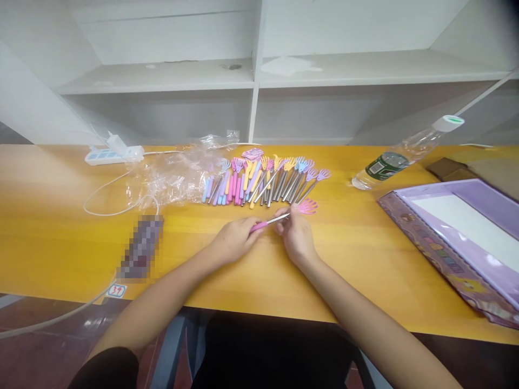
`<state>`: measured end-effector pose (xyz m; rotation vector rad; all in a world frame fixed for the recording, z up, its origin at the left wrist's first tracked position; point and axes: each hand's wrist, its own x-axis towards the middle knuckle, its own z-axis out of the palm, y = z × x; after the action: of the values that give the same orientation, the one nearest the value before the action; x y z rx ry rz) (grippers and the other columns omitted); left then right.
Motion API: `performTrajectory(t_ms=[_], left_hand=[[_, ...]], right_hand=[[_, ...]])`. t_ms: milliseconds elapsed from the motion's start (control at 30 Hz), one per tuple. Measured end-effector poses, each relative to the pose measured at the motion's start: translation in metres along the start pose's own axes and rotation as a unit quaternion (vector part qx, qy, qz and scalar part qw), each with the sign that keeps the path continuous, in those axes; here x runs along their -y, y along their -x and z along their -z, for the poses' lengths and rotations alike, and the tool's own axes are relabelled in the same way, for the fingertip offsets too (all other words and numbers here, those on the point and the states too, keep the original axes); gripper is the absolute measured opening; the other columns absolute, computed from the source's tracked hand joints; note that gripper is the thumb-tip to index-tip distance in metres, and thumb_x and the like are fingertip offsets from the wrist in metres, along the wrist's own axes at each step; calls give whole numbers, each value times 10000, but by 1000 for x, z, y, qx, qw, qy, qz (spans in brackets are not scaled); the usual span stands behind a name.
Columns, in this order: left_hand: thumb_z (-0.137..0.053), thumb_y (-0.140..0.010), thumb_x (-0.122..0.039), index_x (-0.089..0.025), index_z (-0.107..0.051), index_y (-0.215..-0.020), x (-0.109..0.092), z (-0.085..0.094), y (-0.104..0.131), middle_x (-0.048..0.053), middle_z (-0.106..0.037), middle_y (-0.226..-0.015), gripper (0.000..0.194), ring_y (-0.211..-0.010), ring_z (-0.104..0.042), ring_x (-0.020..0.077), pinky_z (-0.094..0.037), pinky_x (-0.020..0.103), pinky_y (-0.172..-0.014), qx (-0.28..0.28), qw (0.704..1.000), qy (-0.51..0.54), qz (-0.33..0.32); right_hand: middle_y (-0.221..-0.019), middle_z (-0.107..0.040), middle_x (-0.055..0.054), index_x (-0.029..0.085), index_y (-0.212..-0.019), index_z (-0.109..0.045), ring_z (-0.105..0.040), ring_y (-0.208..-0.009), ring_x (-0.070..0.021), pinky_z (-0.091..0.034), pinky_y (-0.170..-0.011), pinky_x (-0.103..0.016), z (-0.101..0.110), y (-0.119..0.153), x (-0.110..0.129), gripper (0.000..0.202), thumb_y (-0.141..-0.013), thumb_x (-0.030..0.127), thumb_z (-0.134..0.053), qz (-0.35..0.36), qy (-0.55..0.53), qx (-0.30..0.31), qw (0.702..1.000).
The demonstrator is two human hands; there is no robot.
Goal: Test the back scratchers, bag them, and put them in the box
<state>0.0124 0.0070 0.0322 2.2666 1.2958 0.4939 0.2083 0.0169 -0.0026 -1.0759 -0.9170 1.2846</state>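
Observation:
A back scratcher with a pink handle [259, 226], a metal rod and a pink claw head [308, 206] lies across both hands, near the middle of the table. My left hand [236, 237] is closed around its pink handle. My right hand [297, 232] is closed on it at the rod, just below the claw. Behind my hands, several more back scratchers [259, 183] lie in a row, with purple, pink, yellow and blue handles or heads and metal rods.
Crumpled clear plastic [174, 175] lies left of the row, near a white power strip [113, 155] and a pixelated object [141, 247] with a cable. At right are a tilted water bottle [387, 165] and a purple box [438, 243]. White shelves [162, 75] stand behind.

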Motion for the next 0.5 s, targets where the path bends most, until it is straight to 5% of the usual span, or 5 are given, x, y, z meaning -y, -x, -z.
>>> performTrajectory(t_ms=[267, 500], left_hand=[[-458, -1116, -375, -219, -692, -1018, 9, 5, -2, 16, -733, -867, 298, -769, -673, 190, -460, 289, -716, 64, 997, 30, 11], [-442, -1124, -359, -222, -675, -918, 9, 9, -4, 6, -749, -894, 340, -828, -686, 165, -489, 276, -822, 111, 987, 115, -29]], right_hand=[[-651, -398, 49, 210, -769, -542, -337, -520, -76, -330, -468, -227, 28, -36, 24, 609, -833, 769, -774, 59, -157, -104, 980], [-584, -475, 49, 223, -916, -639, -494, -520, -123, -473, -513, -264, 15, -35, 2, 572, -824, 768, -789, -10, -61, 53, 997]])
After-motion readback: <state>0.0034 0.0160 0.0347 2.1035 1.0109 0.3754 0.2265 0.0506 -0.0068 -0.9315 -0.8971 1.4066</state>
